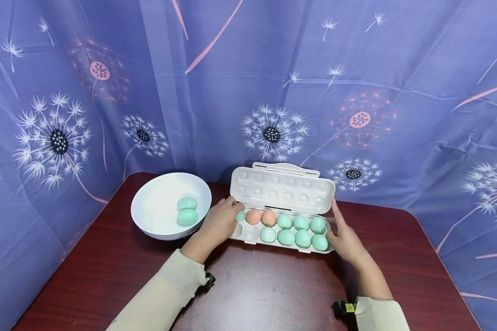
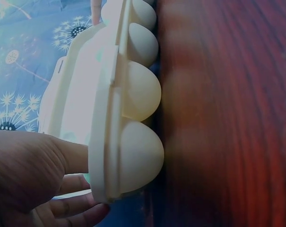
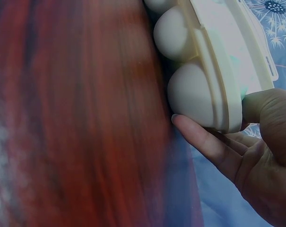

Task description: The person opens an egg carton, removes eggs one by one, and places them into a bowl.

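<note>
1. The egg box (image 1: pixel 269 181) is set open near the back of the table (image 1: pixel 252 289). Two front cups (image 1: pixel 250 233) on the left are bare.
2. The right end is held by the right hand (image 1: pixel 348 241).
3. The left hand (image 1: pixel 220 218) is bent over the left end, by a green egg (image 1: pixel 240 216). Whether egg or box is gripped cannot be told.
4. Two eggs (image 1: pixel 187 216) are held in the white bowl (image 1: pixel 153 209).
5. Egg handling, with the box kept steady, seems in hand; gentle fingers seem called for next.
</note>
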Motion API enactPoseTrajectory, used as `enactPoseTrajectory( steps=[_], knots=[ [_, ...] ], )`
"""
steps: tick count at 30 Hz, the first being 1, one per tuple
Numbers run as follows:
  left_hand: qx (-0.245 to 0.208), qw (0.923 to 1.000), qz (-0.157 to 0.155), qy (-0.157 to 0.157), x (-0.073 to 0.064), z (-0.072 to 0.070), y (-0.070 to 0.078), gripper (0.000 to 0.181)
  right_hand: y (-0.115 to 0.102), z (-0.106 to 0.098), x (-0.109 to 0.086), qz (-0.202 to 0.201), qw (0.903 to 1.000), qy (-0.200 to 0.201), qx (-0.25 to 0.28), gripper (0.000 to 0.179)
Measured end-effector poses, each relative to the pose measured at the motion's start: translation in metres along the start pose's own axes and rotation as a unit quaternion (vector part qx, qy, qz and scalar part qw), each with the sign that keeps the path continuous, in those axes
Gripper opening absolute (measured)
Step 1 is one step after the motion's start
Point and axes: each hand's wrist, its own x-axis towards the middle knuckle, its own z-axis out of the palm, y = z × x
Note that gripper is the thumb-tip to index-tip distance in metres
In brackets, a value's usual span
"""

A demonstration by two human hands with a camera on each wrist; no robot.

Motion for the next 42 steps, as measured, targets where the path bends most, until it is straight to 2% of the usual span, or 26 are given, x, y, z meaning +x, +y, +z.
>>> enactPoseTrajectory(
  steps=[7,18,23,27,34,42],
  knots=[
    [-0.027,0.9996,-0.003,0.009,0.0,-0.004,0.0,0.038,0.0,0.0,-0.001,-0.007,1.0,-0.001,0.003,0.096],
    [-0.072,0.9962,0.009,0.049,-0.001,-0.012,0.003,0.037,0.001,0.001,0.0,-0.003,1.0,-0.001,0.0,0.097],
    [-0.111,0.9926,0.007,0.048,-0.001,-0.021,0.004,0.042,0.002,0.001,0.0,0.003,1.0,-0.003,0.003,0.097],
    [-0.126,0.9903,-0.002,0.06,-0.002,-0.031,0.003,0.043,0.002,0.001,0.0,0.01,0.9999,-0.005,0.005,0.098],
    [-0.136,0.9862,-0.013,0.093,-0.004,-0.044,-0.004,0.042,0.003,0.001,0.0,0.013,0.9999,-0.007,0.002,0.098],
    [-0.163,0.9789,-0.046,0.114,-0.004,-0.058,-0.021,0.041,0.003,0.001,0.001,0.017,0.9998,-0.007,0.006,0.097]
  ],
)
